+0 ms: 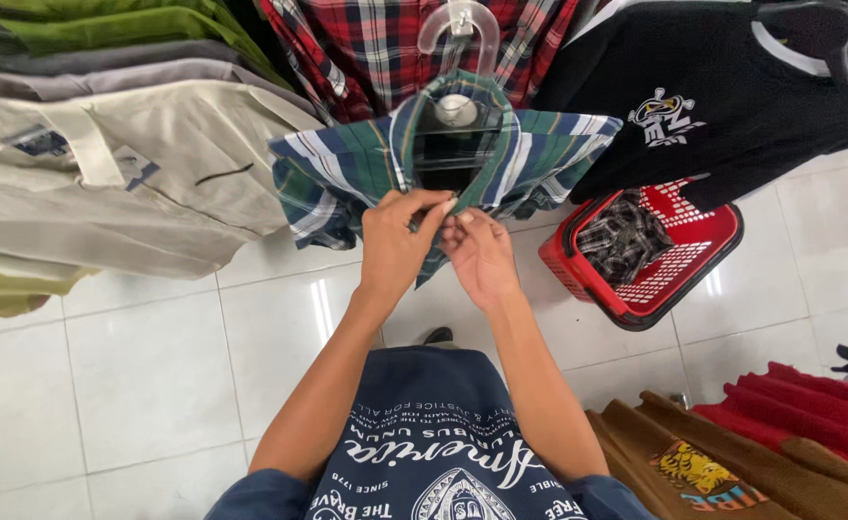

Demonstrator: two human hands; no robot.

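**Fastening the shirt front**

The striped shirt (347, 173) hangs on a clear hanger (458, 39) among racked clothes. Both hands, left (395, 241) and right (480, 252), are pinched together on its placket just below the collar, seemingly working a button. Next calls for fine fingertip alignment. A red basket (674, 279) sits on the floor nearby.

The floor (154, 385) is laid with glossy white tiles, on which soft light is reflected. Hung garments (106, 144) are crowded along the top, and 1 red basket (679, 279) is set on the floor.
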